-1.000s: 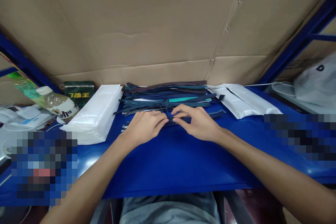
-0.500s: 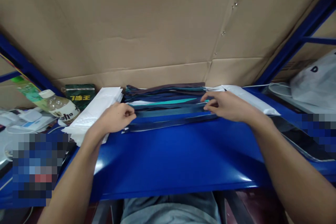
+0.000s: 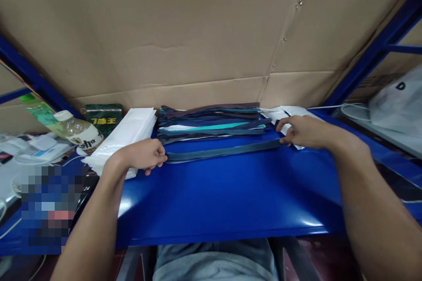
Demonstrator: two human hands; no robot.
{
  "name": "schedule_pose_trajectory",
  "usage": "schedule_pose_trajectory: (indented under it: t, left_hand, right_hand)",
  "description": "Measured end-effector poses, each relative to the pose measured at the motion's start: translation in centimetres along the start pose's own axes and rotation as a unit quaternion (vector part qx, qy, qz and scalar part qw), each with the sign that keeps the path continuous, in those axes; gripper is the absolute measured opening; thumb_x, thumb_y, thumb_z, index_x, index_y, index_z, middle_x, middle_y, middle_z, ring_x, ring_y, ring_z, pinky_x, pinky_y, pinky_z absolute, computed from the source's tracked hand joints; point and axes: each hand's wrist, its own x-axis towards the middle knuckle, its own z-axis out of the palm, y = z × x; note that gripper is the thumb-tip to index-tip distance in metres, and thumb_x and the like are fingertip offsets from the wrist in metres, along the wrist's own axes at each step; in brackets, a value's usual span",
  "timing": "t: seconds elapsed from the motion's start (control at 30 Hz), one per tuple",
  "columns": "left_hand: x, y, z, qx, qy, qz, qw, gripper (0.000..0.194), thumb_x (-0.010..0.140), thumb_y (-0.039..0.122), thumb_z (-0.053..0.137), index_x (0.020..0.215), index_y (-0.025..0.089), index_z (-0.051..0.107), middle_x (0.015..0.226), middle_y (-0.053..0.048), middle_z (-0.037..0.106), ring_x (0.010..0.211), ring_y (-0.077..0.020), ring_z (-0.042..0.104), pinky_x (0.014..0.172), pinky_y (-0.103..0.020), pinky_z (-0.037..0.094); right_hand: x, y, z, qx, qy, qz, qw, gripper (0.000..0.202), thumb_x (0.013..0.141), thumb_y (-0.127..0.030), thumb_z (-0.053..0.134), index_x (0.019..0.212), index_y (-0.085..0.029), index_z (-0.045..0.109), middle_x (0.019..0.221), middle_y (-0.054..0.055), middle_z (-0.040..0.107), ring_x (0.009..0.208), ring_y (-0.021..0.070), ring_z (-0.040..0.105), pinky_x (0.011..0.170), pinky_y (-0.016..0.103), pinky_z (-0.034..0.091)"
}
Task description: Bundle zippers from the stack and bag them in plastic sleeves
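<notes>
A long dark grey-blue strip [image 3: 224, 151] lies nearly straight across the blue table [image 3: 224, 202]. At its left end my left hand [image 3: 151, 156] is closed, the fingertips pinching it. My right hand [image 3: 292, 131] pinches the right end between thumb and fingers. Behind the strip lies a pile of similar strips [image 3: 211, 120] in navy, brown, black and teal, some with white pieces among them. A stack of white plastic bags [image 3: 130, 127] rests to the left of the pile, partly behind my left hand.
At the left stand a bottle [image 3: 79, 131] with a white cap, a green pouch [image 3: 103, 118] and white chargers with cables. More white bags [image 3: 295, 112] lie behind my right hand. A cardboard sheet [image 3: 198, 30] rises behind the table, between blue frame bars.
Both hands have moved apart and nearer the front edge. The strip in front of the pile is now held at both ends, and the pile behind is less covered by my hands.
</notes>
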Motion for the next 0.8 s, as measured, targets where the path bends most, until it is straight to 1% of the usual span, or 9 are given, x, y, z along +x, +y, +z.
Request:
schedule_pose_trajectory:
  t: [0.1, 0.2, 0.27, 0.37, 0.43, 0.5, 0.63, 0.73, 0.8]
  left_hand:
    - [-0.1, -0.4, -0.3, -0.003, -0.005, -0.021, 1.0, 0.04, 0.088, 0.056, 0.063, 0.068, 0.021, 0.064, 0.053, -0.002, 0.065, 0.049, -0.0212, 0.066, 0.054, -0.029, 0.046]
    - [0.2, -1.0, -0.4, 0.017, 0.045, -0.044, 0.998, 0.046, 0.09, 0.064, 0.061, 0.074, 0.022, 0.067, 0.056, -0.003, 0.067, 0.051, -0.0219, 0.066, 0.059, -0.031, 0.049]
    - [1.0, -1.3, -0.2, 0.074, 0.143, -0.048, 0.986, 0.043, 0.094, 0.062, 0.057, 0.087, 0.023, 0.072, 0.066, -0.004, 0.072, 0.063, -0.0241, 0.071, 0.068, -0.033, 0.051]
    - [2.7, -1.6, 0.6, 0.186, 0.324, -0.09, 0.923, 0.038, 0.1, 0.05, 0.052, 0.117, 0.023, 0.073, 0.101, -0.012, 0.079, 0.094, -0.0314, 0.074, 0.082, -0.038, 0.054]
    - [3.8, -1.7, 1.3, 0.223, 0.38, -0.13, 0.888, 0.041, 0.102, 0.043, 0.048, 0.128, 0.018, 0.069, 0.119, -0.018, 0.075, 0.105, -0.0354, 0.072, 0.087, -0.042, 0.054]
    - [4.8, -2.0, 1.8, 0.234, 0.375, -0.158, 0.883, 0.041, 0.104, 0.041, 0.046, 0.126, 0.015, 0.069, 0.121, -0.021, 0.074, 0.108, -0.0367, 0.071, 0.09, -0.044, 0.054]
    - [5.8, -2.7, 2.2, 0.231, 0.347, -0.171, 0.893, 0.034, 0.104, 0.038, 0.048, 0.114, 0.016, 0.072, 0.115, -0.02, 0.075, 0.106, -0.0353, 0.072, 0.092, -0.042, 0.054]
    - [5.6, -2.7, 1.9, 0.22, 0.366, -0.169, 0.888, 0.03, 0.103, 0.034, 0.049, 0.112, 0.017, 0.073, 0.109, -0.018, 0.076, 0.102, -0.0348, 0.073, 0.09, -0.042, 0.054]
    - [5.2, -2.1, 1.6, 0.207, 0.398, -0.14, 0.883, 0.028, 0.102, 0.033, 0.051, 0.11, 0.018, 0.073, 0.106, -0.018, 0.076, 0.102, -0.0342, 0.072, 0.089, -0.042, 0.054]
  right_hand:
    - [-0.1, -0.7, -0.5, -0.071, -0.049, 0.009, 0.996, 0.042, 0.081, -0.052, 0.083, 0.108, -0.02, 0.077, 0.078, 0.013, 0.075, 0.066, 0.0239, 0.064, 0.063, 0.037, 0.037]
    - [-0.4, -2.4, -1.3, -0.129, 0.034, 0.02, 0.991, 0.046, 0.091, -0.063, 0.069, 0.105, -0.02, 0.076, 0.083, 0.014, 0.074, 0.075, 0.0277, 0.064, 0.065, 0.037, 0.036]
    - [-0.6, -4.2, -1.4, -0.117, 0.06, -0.029, 0.991, 0.036, 0.097, -0.055, 0.063, 0.1, -0.021, 0.075, 0.081, 0.01, 0.073, 0.073, 0.0247, 0.064, 0.064, 0.034, 0.035]
    - [-0.7, -7.1, -0.6, -0.063, 0.022, -0.133, 0.989, 0.028, 0.101, -0.047, 0.059, 0.096, -0.024, 0.074, 0.076, 0.004, 0.072, 0.066, 0.0197, 0.061, 0.062, 0.031, 0.035]
    - [-0.8, -8.8, 0.3, -0.056, -0.014, -0.167, 0.984, 0.027, 0.101, -0.047, 0.059, 0.095, -0.026, 0.074, 0.076, 0.002, 0.072, 0.065, 0.0194, 0.061, 0.06, 0.031, 0.033]
    - [-0.9, -10.1, 1.3, -0.068, -0.036, -0.179, 0.981, 0.025, 0.101, -0.047, 0.059, 0.095, -0.027, 0.074, 0.08, 0.002, 0.074, 0.067, 0.02, 0.063, 0.059, 0.031, 0.031]
    - [-0.9, -11.0, 2.4, -0.081, -0.046, -0.199, 0.976, 0.025, 0.103, -0.046, 0.056, 0.1, -0.027, 0.073, 0.085, 0.004, 0.076, 0.072, 0.0216, 0.066, 0.058, 0.031, 0.029]
    - [-0.8, -11.1, 2.6, -0.081, -0.029, -0.209, 0.974, 0.027, 0.104, -0.047, 0.055, 0.101, -0.027, 0.073, 0.083, 0.005, 0.075, 0.071, 0.0224, 0.066, 0.058, 0.031, 0.028]
    - [-0.8, -11.2, 2.6, -0.068, -0.017, -0.214, 0.974, 0.028, 0.104, -0.047, 0.056, 0.097, -0.026, 0.073, 0.081, 0.005, 0.074, 0.068, 0.0215, 0.064, 0.057, 0.032, 0.028]
